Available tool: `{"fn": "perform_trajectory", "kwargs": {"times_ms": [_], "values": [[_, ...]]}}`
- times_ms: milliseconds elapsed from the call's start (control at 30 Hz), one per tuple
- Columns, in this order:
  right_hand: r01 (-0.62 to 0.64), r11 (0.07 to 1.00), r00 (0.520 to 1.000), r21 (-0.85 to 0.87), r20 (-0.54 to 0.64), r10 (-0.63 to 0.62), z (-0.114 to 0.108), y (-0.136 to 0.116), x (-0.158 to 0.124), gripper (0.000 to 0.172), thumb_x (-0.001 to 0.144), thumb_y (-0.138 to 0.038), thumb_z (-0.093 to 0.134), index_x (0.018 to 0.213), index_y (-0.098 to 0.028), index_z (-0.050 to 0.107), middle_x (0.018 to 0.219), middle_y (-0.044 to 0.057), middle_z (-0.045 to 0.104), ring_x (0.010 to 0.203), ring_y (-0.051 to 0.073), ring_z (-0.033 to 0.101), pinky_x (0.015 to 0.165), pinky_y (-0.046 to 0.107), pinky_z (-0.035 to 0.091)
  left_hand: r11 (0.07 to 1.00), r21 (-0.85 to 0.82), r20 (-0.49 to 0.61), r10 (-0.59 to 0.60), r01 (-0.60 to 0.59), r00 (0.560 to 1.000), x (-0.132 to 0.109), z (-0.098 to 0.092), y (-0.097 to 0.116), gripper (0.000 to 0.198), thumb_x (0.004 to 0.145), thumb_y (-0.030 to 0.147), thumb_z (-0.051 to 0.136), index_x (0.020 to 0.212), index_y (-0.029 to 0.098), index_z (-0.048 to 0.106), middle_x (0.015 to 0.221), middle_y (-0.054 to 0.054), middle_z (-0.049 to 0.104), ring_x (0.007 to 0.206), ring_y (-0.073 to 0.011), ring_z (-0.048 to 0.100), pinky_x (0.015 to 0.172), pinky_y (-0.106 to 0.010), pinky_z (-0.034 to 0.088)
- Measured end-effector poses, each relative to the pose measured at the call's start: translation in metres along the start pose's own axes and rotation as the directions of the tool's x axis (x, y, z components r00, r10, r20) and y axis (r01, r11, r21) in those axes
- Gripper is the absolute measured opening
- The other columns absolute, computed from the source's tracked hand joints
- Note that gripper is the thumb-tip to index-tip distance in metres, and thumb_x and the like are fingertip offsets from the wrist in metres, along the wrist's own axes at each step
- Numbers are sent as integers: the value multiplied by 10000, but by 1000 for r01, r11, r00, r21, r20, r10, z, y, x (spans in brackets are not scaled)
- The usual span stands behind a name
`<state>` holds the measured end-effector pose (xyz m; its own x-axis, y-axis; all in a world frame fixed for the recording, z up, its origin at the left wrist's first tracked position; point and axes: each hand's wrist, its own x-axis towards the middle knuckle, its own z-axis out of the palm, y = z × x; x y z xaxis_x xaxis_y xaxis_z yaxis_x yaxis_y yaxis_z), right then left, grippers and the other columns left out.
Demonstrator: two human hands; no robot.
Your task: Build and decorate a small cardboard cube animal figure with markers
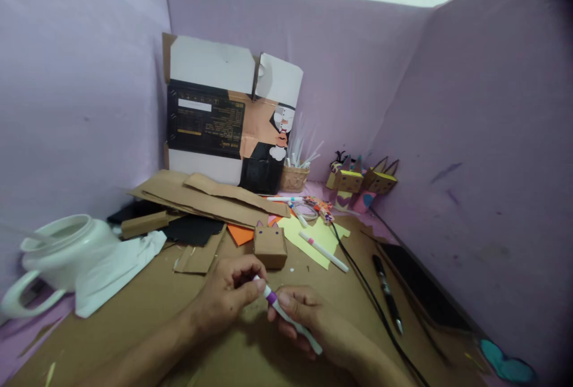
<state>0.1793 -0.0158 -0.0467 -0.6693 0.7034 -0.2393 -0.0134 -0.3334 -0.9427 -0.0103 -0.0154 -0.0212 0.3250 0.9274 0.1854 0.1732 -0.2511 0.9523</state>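
A white marker with a purple band (293,322) is held between my two hands over the cardboard-covered table. My left hand (235,282) pinches its upper end, the cap side, with thumb and forefinger. Around the barrel, just below the purple band, my right hand (304,315) is closed. Right behind my hands stands a small cardboard box with cat ears and two dot eyes (270,246). Another white marker, with a pink band (323,251), lies on yellow paper (293,233) to the right of the box.
At the left stand a white teapot (74,252) and a tissue (116,273). Cardboard sheets (210,199) and a printed carton (208,121) are behind. A black pen (387,294), a cable (358,270) and a dark flat device (425,285) lie right. Cardboard animal figures (349,183) stand at the back.
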Motion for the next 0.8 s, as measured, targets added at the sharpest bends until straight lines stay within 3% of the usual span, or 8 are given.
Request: {"fn": "perform_trajectory", "kwargs": {"times_ms": [100, 233, 333, 400, 500, 633, 733, 800], "values": [[9, 995, 1000, -95, -19, -11, -9, -4, -6, 519, 728, -640, 593, 783, -125, 614, 502, -69, 435, 327, 14, 304, 293, 128, 214, 998, 54, -36, 38, -36, 999, 1, -5, 10, 196, 745, 313, 598, 696, 134, 660, 539, 19, 508, 507, -103, 416, 484, -217, 309], [28, 999, 972, -38, -233, -36, -24, -11, -8, 451, 714, -595, 640, 751, -148, 587, 492, -75, 428, 320, 13, 278, 293, 129, 206, 999, 54, -250, 8, 6, 968, -18, -11, 22, 160, 780, 275, 600, 844, 153, 681, 663, 1, 590, 569, -97, 482, 515, -187, 366], [115, 990, 946, 87, -315, -82, -27, -17, -7, 398, 687, -537, 686, 768, -164, 573, 489, -72, 440, 322, 21, 290, 294, 132, 219, 955, -294, -326, -68, -33, 943, -54, -9, 17, 101, 803, 266, 641, 812, 174, 680, 594, 29, 572, 412, -24, 364, 386, -113, 282], [132, 981, 942, 143, -326, -79, -25, -18, -7, 382, 676, -511, 703, 776, -168, 568, 487, -72, 443, 321, 22, 292, 293, 132, 220, 678, -729, -136, -9, -94, 991, -80, -8, 4, 166, 826, 327, 611, 814, 177, 682, 570, 21, 591, 331, -15, 303, 301, -101, 282], [129, 978, 944, 165, -321, -71, -21, -18, -7, 401, 654, -512, 721, 778, -163, 568, 489, -72, 447, 321, 20, 299, 293, 132, 227, 122, -984, -120, 109, -133, 987, -112, -16, -19, 320, 938, 240, 382, 789, 151, 651, 560, 16, 613, 246, -3, 199, 203, -74, 227], [129, 980, 950, 150, -301, -78, -17, -15, -5, 420, 666, -532, 708, 802, -157, 577, 493, -74, 443, 325, 19, 307, 300, 134, 239, -78, -943, -318, -92, -325, 944, -142, -45, -29, 265, 907, 50, 326, 914, 171, 562, 662, 10, 648, 445, -32, 576, 271, 10, 319], [125, 981, 952, 149, -296, -76, -17, -14, -4, 430, 657, -538, 710, 806, -157, 580, 490, -74, 436, 326, 24, 309, 302, 142, 234, -62, -862, -473, -259, -503, 842, -166, -67, -25, 288, 830, -32, 429, 982, 201, 505, 672, 69, 631, 498, 3, 608, 374, 64, 388], [121, 980, 950, 156, -306, -69, -16, -14, -3, 427, 654, -539, 711, 797, -159, 579, 485, -74, 428, 325, 26, 301, 302, 148, 226, 157, -886, -463, -341, -436, 818, -182, -76, -23, 245, 818, 26, 553, 956, 224, 516, 587, 115, 586, 407, 18, 548, 290, 84, 294]]}}
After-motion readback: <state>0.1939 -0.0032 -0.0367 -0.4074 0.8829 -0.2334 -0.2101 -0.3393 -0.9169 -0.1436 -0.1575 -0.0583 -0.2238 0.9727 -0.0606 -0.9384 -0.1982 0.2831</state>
